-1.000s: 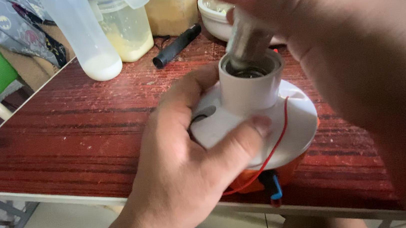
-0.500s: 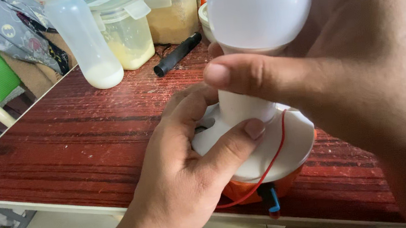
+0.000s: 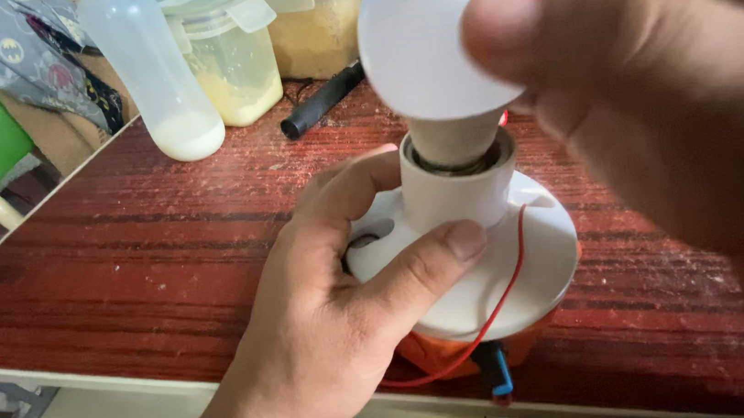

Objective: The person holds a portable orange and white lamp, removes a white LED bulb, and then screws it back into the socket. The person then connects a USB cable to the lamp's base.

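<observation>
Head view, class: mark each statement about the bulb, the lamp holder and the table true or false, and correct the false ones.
1. The left hand steadies the white lamp holder. True.
2. The right hand holds a white bulb whose base sits in the socket. True.
3. A blue wire runs across the holder's base. False: the wire is red.
4. The baby bottle is full to the top. False: only a little white liquid lies at its bottom.
5. The table has a dark red top. True.
</observation>
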